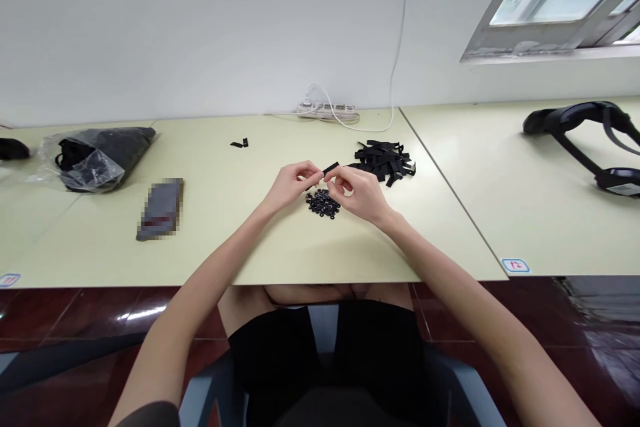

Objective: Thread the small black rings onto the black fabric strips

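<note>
A short black fabric strip [331, 167] is pinched between the fingertips of my left hand [294, 184], above the table. My right hand [361, 193] meets it from the other side, with thumb and forefinger closed at the strip; any small part between those fingertips is too small to make out. Just below both hands lies a heap of small black rings [323, 204], partly covered by my right fingers. Behind my right hand spreads a loose pile of black fabric strips [386, 159].
On the pale table [210, 253] are two small black pieces [240, 143], a blurred dark object [161, 209] and a plastic bag [107, 159] with black contents. A power strip [327, 111] with a white cable lies by the wall. At right rests a black headset [590, 147].
</note>
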`<state>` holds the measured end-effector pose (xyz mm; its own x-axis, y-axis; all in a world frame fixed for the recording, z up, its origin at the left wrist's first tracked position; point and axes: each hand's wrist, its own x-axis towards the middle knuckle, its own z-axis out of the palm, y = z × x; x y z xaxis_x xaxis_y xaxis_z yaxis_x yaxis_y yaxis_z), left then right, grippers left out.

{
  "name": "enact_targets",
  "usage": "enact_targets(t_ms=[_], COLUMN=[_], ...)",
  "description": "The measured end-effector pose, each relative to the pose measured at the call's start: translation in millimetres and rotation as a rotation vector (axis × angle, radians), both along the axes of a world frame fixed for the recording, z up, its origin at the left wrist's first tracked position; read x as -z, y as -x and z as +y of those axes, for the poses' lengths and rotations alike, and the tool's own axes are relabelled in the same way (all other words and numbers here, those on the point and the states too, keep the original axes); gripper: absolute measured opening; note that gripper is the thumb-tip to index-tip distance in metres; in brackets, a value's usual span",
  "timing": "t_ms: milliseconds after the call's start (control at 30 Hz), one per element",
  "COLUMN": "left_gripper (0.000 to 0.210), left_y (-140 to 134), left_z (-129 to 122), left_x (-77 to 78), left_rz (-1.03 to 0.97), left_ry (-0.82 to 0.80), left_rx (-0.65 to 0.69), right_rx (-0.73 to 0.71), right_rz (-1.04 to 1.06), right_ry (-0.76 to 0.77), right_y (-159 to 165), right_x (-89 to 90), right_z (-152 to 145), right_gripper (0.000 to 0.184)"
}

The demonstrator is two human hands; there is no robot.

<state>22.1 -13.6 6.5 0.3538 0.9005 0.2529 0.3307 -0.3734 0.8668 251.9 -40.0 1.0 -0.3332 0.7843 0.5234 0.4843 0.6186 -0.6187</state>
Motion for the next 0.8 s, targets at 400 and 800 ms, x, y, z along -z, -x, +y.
enact_targets(t_ms=[400,800], left_gripper=[0.039,0.035], left_y=[-3.4,-9.3], left_z=[-8.6,-13.3], left_x=[-3.3,6.6], left_rz=[0.086,0.119], left_ry=[-0.046,-0.003], left_rx=[0.043,0.086], right_rx=[0.134,0.209], right_rz=[-0.277,-0.479], right_ry=[0.033,-0.033], right_y=[1.7,6.1], right_x=[19.1,22.5], right_z=[8.1,8.4], right_gripper=[0.012,0.022])
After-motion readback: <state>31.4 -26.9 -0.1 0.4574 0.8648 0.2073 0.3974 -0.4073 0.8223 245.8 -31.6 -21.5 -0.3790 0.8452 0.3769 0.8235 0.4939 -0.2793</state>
